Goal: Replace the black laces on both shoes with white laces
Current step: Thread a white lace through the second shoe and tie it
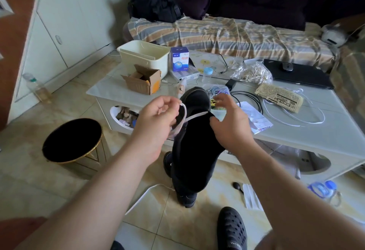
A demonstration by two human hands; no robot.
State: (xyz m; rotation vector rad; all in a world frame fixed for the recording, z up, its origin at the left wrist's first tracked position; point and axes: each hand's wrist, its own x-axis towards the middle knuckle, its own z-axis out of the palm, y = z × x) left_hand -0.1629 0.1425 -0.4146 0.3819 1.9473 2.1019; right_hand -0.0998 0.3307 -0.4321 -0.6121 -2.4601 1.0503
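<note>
My left hand (158, 114) pinches a white lace (184, 116) with curled fingers; the lace loops past my knuckles and runs right, across the black shoe (192, 141). My right hand (229, 120) grips the shoe's upper edge where the lace meets it, thumb against the dark fabric, the other fingers spread loosely above. The shoe hangs upright in the air between both hands, in front of the near edge of the tabletop (325, 129). A second black shoe (184, 194) stands on the tiled floor (59, 180) directly below, with another white lace (142, 196) trailing from it to the left. A loose white lace (296, 120) lies curled on the tabletop, right of the hands, beside a folded newspaper (279, 97).
</note>
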